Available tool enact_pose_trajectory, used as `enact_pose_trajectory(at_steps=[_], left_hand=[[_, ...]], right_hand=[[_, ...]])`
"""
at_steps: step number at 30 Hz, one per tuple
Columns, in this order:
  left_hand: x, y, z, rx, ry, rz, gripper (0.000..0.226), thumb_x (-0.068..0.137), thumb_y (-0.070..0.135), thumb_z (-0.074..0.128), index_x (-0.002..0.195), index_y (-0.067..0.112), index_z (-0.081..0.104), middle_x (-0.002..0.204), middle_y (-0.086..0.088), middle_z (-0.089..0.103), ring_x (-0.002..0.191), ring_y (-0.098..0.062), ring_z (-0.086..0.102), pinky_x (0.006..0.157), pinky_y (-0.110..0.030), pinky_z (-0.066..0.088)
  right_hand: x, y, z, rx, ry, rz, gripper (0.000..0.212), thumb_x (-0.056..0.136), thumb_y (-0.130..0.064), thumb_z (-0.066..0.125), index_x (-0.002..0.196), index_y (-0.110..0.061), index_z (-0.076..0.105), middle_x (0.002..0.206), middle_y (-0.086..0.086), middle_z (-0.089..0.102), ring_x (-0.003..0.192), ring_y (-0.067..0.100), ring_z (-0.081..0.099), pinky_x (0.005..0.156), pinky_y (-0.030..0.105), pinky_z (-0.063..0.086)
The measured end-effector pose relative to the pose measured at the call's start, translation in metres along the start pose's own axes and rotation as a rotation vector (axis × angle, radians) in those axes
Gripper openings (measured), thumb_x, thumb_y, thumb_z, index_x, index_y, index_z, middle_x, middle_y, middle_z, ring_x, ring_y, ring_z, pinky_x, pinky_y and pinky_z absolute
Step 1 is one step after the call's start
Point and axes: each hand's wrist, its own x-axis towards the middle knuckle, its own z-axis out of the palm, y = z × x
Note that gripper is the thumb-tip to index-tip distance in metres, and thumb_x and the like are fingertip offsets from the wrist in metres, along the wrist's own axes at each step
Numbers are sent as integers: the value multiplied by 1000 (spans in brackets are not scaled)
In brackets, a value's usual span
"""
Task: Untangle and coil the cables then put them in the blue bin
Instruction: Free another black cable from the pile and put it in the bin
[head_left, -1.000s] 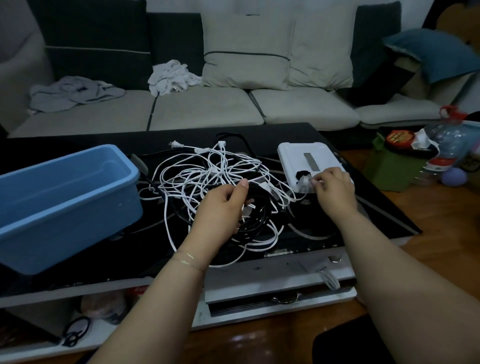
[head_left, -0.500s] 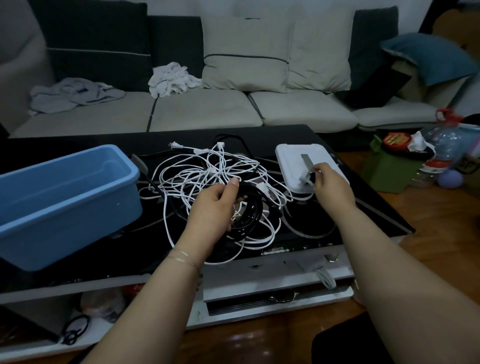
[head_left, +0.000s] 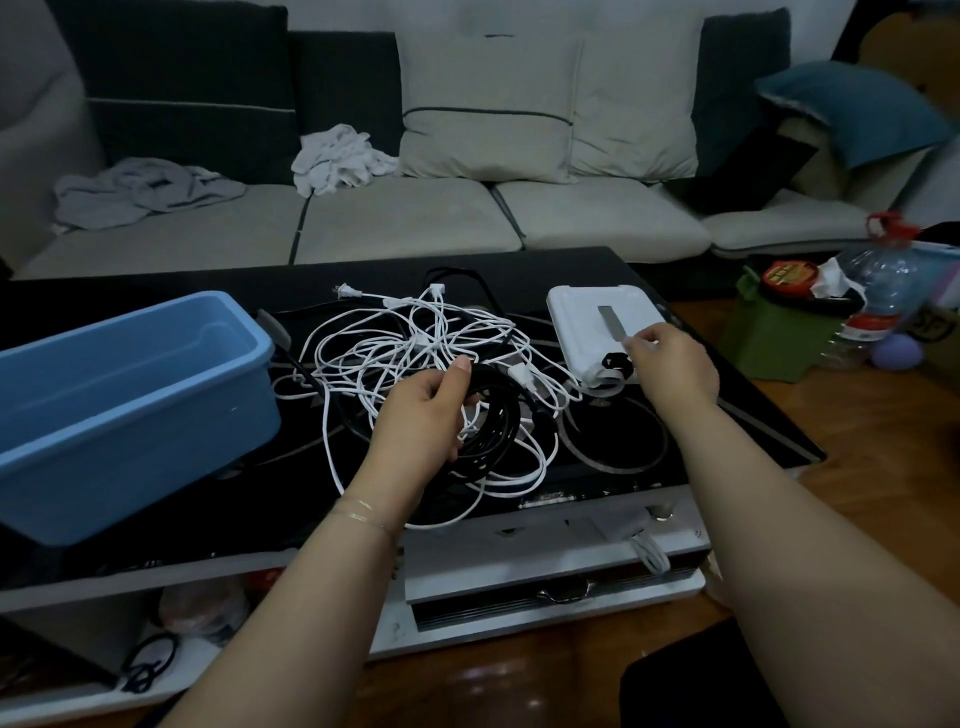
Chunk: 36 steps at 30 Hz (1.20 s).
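Right now, holding the black cable with the left hand, fingers curled round it and thumb on top. Rolled up in a ring already, but lying on top of the white cables, in the middle of the table. Pinching a small pale strip with the right hand, fingers close together, just over the near edge of the white box. Too small to tell what kind of strip; maybe a tie for the ring.

Could go wrong in a few ways. Might pull the white mess up too if lifting the ring fast, because of loops crossing under it and maybe through it. Might drag a plug off the table edge that way. Might let the ring spring open with a loose grip, being stiff and bouncy by the look of it, and not tied yet. Might bump the white box while moving the strip, being so near it.

Nothing in the blue bin so far, off to the left, well apart from the ring. Best to lift slowly, shake the white loops free, tie the ring, then drop it in. Lots of white cable left to sort after that.
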Motion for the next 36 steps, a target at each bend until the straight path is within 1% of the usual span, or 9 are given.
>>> enact_pose_trajectory(at_steps=[4, 7, 10, 12, 16, 20, 27, 32, 36], left_hand=[[2, -2, 1, 3, 24, -11, 48, 98, 45, 48, 59, 18, 42, 37, 10, 36, 32, -11, 38, 56, -32, 42], [4, -5, 1, 7, 54, -11, 46, 97, 46, 48, 63, 15, 43, 39, 10, 36, 33, -11, 37, 55, -33, 41], [4, -8, 0, 14, 88, -1, 46, 97, 47, 48, 62, 18, 39, 43, 7, 36, 39, -16, 36, 53, -35, 37], [3, -8, -2, 33, 97, 8, 45, 97, 47, 47, 63, 17, 41, 47, 3, 37, 45, -19, 36, 54, -36, 35], [-5, -4, -1, 166, 113, 59, 49, 97, 46, 48, 57, 17, 40, 43, 8, 40, 49, -21, 40, 55, -33, 36], [-14, -2, 3, 306, 104, 93, 35, 96, 32, 47, 66, 17, 57, 54, 5, 52, 55, -17, 48, 51, -30, 30], [-25, 0, 5, 321, 74, 96, 41, 98, 43, 44, 68, 20, 60, 49, 7, 51, 46, -4, 45, 45, -23, 28], [-25, -2, 1, 241, 83, 90, 49, 99, 48, 40, 69, 16, 62, 54, 5, 57, 54, -14, 52, 52, -28, 35], [-23, -4, -3, 130, 77, 80, 53, 98, 55, 37, 64, 21, 60, 51, 9, 59, 44, -3, 47, 52, -27, 34]], right_hand=[[-2, -12, -16, 169, 124, 67, 48, 99, -48, 35, 117, -8, 51, 113, 15, 63, 102, 35, 58, 71, 34, 38], [1, -33, -31, 385, 63, 164, 40, 103, -34, 28, 119, -2, 46, 109, 13, 53, 95, 27, 53, 73, 31, 35], [-12, -59, -52, 595, -242, 193, 22, 101, -23, 37, 87, -13, 51, 79, 6, 45, 60, 14, 39, 55, 28, 33], [-37, -80, -62, 817, -420, 136, 20, 98, -20, 50, 78, -17, 53, 65, -1, 42, 51, 10, 35, 48, 24, 32], [-98, -117, -59, 1080, -594, 143, 21, 95, -19, 57, 75, -15, 60, 57, -2, 45, 45, 7, 39, 43, 18, 36], [-141, -123, -47, 1227, -887, 314, 24, 99, -2, 41, 100, -8, 64, 69, -1, 59, 59, 8, 51, 56, 19, 45], [-152, -119, -40, 1334, -600, 293, 8, 91, 1, 58, 92, -4, 64, 64, -1, 69, 53, 4, 61, 56, 15, 52], [-160, -125, -29, 1325, -582, 294, 6, 89, 0, 62, 91, -6, 63, 60, -2, 65, 50, 4, 59, 52, 16, 50], [-167, -130, -22, 1366, -543, 343, 15, 87, 2, 63, 92, -9, 54, 57, -3, 64, 46, 8, 59, 47, 19, 49]])
